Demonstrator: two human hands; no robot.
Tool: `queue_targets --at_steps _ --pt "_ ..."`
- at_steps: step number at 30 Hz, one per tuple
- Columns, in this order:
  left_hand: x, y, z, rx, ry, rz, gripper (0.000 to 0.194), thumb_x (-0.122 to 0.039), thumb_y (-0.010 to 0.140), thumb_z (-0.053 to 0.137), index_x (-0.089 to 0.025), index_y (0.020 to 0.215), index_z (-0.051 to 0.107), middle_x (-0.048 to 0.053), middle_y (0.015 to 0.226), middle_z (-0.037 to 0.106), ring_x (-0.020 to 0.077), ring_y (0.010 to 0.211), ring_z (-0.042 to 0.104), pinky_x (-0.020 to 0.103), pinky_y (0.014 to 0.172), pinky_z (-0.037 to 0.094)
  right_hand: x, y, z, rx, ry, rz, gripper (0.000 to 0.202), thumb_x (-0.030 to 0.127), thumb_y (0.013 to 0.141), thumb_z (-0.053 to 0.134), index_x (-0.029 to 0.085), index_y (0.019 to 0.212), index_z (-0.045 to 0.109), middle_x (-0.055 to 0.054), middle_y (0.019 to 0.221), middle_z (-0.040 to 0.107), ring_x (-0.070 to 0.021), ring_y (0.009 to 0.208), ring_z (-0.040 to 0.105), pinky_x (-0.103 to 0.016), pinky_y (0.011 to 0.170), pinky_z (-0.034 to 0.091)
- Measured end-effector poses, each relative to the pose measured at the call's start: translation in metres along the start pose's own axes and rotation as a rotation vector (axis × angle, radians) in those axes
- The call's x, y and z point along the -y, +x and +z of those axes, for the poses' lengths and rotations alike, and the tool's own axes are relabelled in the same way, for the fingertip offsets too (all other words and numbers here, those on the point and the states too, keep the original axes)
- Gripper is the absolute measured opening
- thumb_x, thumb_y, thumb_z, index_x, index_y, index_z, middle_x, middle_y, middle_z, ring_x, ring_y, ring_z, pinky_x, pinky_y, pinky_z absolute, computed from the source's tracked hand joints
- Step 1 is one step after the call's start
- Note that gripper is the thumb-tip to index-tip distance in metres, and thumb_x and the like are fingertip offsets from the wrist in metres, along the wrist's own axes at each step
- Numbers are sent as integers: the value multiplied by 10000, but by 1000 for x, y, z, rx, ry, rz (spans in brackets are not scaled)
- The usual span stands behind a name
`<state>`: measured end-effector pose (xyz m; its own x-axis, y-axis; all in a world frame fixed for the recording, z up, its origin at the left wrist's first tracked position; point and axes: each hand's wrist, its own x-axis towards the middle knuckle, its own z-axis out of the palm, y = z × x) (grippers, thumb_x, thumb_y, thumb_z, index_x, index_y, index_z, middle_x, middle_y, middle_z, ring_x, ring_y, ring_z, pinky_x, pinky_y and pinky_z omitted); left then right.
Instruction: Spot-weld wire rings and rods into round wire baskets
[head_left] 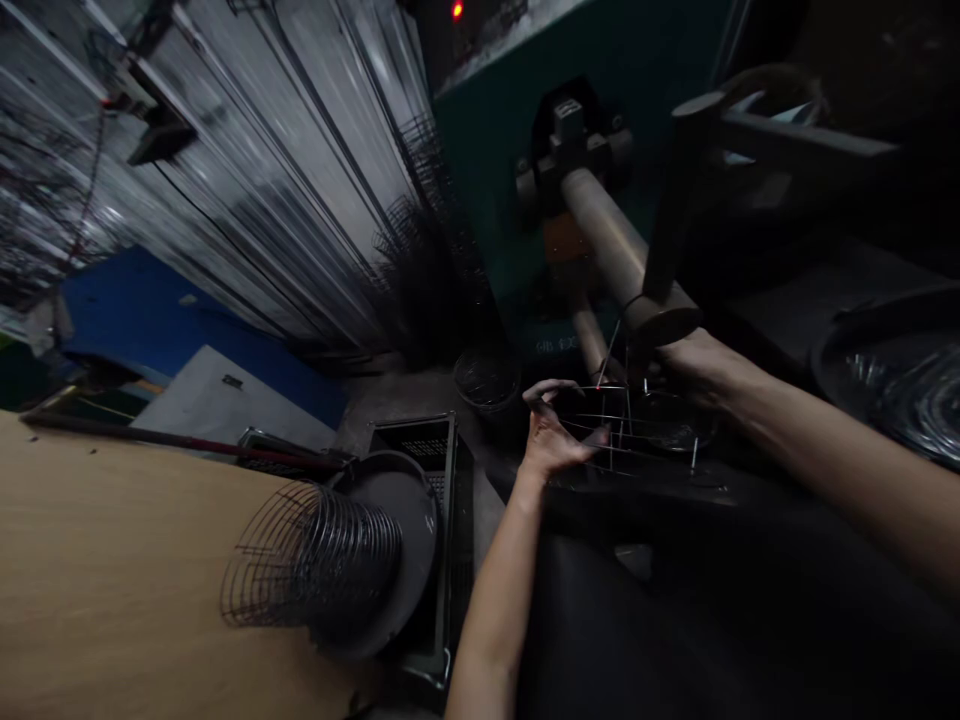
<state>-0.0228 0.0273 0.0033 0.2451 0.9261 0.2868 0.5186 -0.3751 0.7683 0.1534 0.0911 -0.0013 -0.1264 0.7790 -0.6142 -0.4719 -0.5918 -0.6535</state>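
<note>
A: Nearest to us are the two bare forearms, reaching in over the dark machine bed (675, 600). What are the hands on?

B: A wire frame (630, 430), thin rods crossed into a small grid, some ends standing up. It sits on a dark fixture just below the end of the roller (622, 260).

A: And the left hand (555, 432)?

B: Palm toward the frame, fingers spread and curled around its near-left edge, thumb close to one rod. It touches the wire rather than pinching it, as far as the dim light lets me judge.

A: The right hand (675, 362)?

B: At the far-right side of the frame, tucked under the roller's end. Its fingers are hidden in shadow, so I cannot tell whether it grips a rod or only rests there.

A: So the frame lies between the hands.

B: Yes, left at the near edge, right at the far edge. To do this well, I'd judge both hands should keep the rods level and seated in the fixture, with fingertips away from the upright ends and from the roller's face.

A: What else is around?

B: To the left, a stack of wire guards (315, 555) lying on its side against a round grey disc (405, 540), partly over the wooden counter (112, 580). Behind it a black crate (424, 440), then a small dark pot (487, 378). At the far right, a round tray (900, 380) holding coiled wire.
</note>
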Motion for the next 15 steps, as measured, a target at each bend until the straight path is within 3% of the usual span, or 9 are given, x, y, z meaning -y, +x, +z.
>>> queue_targets --at_steps 4,9,15 --pt "3 4 -2 -10 -13 1 611 -344 690 717 -179 1085 281 96 1011 499 179 871 567 365 810 513 2 3 4 -15 -9 -3 71 97 810 529 151 795 485 30 482 440 -89 368 411 -169 347 309" --pt "8 7 -5 0 -18 -40 603 -343 672 726 -179 1068 301 97 1007 502 179 875 558 344 777 509 7 1 11 -36 -30 36 107 31 769 473 136 780 486 18 476 445 -104 386 434 -184 352 321" --pt "12 9 -14 83 36 -55 522 -390 677 714 -160 1026 401 96 995 470 187 893 534 361 808 495 -3 10 0 5 -22 7 122 40 742 507 141 809 502 31 501 441 -77 390 385 -170 362 305"
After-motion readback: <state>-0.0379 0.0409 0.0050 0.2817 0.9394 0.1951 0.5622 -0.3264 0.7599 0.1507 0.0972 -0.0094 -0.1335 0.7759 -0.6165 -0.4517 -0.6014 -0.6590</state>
